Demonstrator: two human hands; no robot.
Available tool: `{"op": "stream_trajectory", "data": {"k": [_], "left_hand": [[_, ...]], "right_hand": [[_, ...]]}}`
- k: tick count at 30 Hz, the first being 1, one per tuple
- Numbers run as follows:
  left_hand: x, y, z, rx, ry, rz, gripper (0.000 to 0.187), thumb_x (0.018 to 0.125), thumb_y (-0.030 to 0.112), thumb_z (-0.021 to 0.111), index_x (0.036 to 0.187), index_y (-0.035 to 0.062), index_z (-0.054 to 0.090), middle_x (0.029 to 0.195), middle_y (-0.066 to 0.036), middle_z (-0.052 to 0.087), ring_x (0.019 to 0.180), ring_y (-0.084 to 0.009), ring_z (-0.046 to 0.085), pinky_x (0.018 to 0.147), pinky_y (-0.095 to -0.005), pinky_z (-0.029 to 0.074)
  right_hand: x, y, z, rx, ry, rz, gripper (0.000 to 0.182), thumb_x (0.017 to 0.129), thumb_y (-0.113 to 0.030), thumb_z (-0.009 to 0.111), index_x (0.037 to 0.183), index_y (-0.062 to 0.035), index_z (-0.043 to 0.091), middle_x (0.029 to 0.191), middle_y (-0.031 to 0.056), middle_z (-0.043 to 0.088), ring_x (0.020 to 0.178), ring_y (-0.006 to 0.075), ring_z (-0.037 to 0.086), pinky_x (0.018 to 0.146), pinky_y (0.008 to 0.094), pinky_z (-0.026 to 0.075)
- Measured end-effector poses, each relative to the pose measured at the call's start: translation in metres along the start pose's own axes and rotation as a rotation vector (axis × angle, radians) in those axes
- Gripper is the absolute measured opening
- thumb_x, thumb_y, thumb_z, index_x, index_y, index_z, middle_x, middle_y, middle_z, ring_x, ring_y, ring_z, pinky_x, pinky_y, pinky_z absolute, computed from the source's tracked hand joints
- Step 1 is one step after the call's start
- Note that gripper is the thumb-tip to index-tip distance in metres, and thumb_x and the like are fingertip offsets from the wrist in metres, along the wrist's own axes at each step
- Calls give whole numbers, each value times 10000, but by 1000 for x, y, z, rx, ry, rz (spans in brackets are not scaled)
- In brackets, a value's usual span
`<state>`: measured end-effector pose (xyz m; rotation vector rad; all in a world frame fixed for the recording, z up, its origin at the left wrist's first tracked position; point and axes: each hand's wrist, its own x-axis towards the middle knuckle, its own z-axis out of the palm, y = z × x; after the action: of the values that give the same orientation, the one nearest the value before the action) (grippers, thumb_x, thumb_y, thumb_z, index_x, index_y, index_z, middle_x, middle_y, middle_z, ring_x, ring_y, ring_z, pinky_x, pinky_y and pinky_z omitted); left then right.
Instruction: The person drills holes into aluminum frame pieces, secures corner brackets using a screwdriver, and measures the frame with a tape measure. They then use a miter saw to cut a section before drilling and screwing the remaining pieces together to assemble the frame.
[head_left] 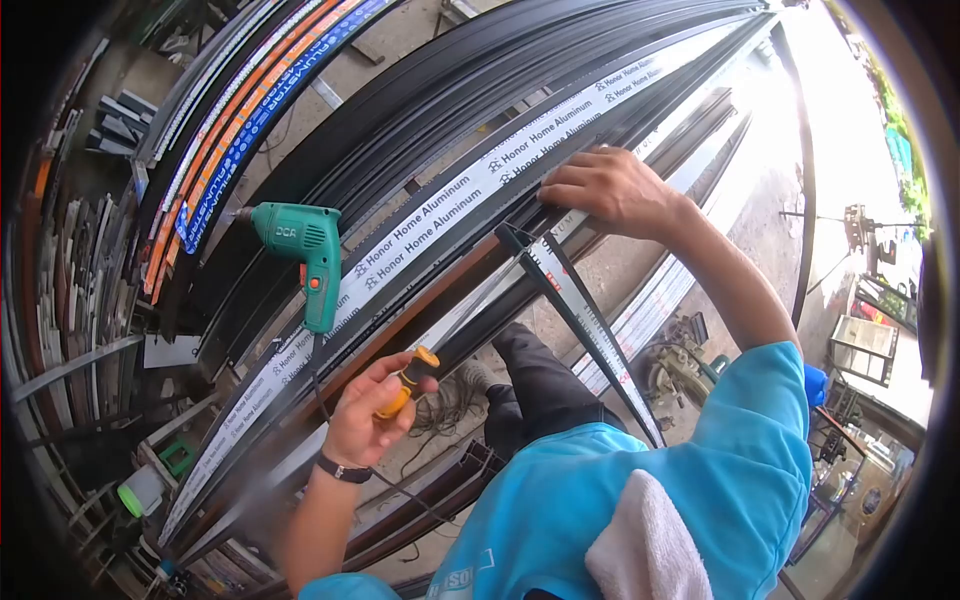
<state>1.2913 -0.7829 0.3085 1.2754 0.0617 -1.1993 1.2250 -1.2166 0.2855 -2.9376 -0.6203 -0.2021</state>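
Note:
My left hand (pixel 375 405) is closed around a yellow-and-black screwdriver (pixel 403 388). Only its handle shows; the blade is hidden or out of sight. My right hand (pixel 615 195) curls its fingers over a long aluminum profile (pixel 567 226) that lies across the stack, and the fingertips are partly hidden. Just below that hand, a dark profile piece with a printed strip (pixel 585 310) slants from the stack toward my body. A green power drill (pixel 305 245) rests on the profiles, left of both hands.
Long profiles wrapped in printed white film (pixel 430 215) run diagonally across the view, with black profiles (pixel 400 130) behind them. Blue-wrapped profiles (pixel 265 110) stand farther left. A cable (pixel 385 480) passes near my left wrist. Machinery (pixel 685 375) stands on the floor at right.

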Motion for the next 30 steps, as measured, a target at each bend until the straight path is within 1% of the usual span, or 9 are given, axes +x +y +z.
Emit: {"op": "stream_trajectory", "data": {"k": [4, 9, 10, 13, 18, 21, 25, 26, 30], "left_hand": [[1, 3, -3, 193, -55, 62, 430, 923, -34, 655, 1342, 30, 588, 1110, -109, 667, 793, -96, 604, 628, -249, 531], [4, -12, -2, 577, 65, 493, 389, 914, -60, 645, 1297, 6, 612, 1094, -89, 665, 788, -98, 609, 650, -260, 540], [3, -7, 0, -191, 108, 43, 411, 949, -1, 632, 1354, 9, 569, 1062, -111, 695, 767, -82, 602, 587, -220, 512], [5, 6, -13, -303, -182, -247, 440, 969, 44, 622, 1399, 19, 532, 1049, -106, 694, 773, -71, 604, 543, -191, 483], [14, 7, 0, 1241, 53, 881, 384, 961, 48, 656, 1334, 14, 574, 1038, -101, 640, 795, -143, 640, 631, -251, 544], [1, -10, -4, -298, 11, -11, 329, 955, 49, 660, 1275, -10, 611, 1078, -115, 650, 822, -192, 666, 699, -308, 573], [2, -2, 3, 496, 24, 250, 314, 917, 18, 683, 1227, -6, 639, 1112, -130, 679, 869, -208, 690, 729, -338, 580], [8, 10, 10, 1121, 85, 765, 380, 847, -39, 721, 1215, 28, 653, 1067, -129, 685, 899, -237, 699, 767, -348, 572], [13, -1, 3, 861, 125, 731, 413, 813, -65, 731, 1206, 36, 656, 1074, -151, 686, 826, -226, 675, 710, -349, 560]], "right_hand": [[7, -2, -6, 93, -43, 0, 247, 789, -14, 743, 1013, -80, 663, 962, 43, 734, 817, 192, 722, 601, 303, 578], [7, -3, -6, 110, -30, 30, 360, 687, 5, 771, 1020, -81, 663, 846, 47, 685, 771, 219, 703, 611, 347, 565], [7, -3, -5, 120, -30, 32, 370, 682, 4, 772, 1026, -82, 666, 842, 50, 683, 771, 221, 702, 609, 348, 563], [7, -5, -5, 91, 0, 35, 383, 680, 4, 772, 1039, -85, 671, 829, 46, 676, 774, 218, 703, 604, 357, 556], [11, -7, -5, 82, 74, 16, 287, 741, -5, 749, 1010, -87, 690, 932, 46, 725, 819, 221, 723, 670, 343, 595], [13, -9, -7, 88, 70, 15, 269, 753, -11, 748, 1005, -87, 692, 954, 49, 733, 839, 217, 730, 679, 337, 602], [13, -8, -8, 87, 0, 19, 305, 736, -14, 765, 1023, -85, 686, 926, 45, 725, 828, 213, 728, 655, 338, 595], [12, -9, -6, 92, 7, 26, 311, 732, -16, 768, 1023, -87, 686, 916, 44, 722, 822, 212, 727, 646, 338, 591], [13, -7, -6, 88, 9, 43, 332, 717, -21, 777, 1026, -97, 684, 870, 36, 704, 792, 211, 720, 614, 341, 573]]}}
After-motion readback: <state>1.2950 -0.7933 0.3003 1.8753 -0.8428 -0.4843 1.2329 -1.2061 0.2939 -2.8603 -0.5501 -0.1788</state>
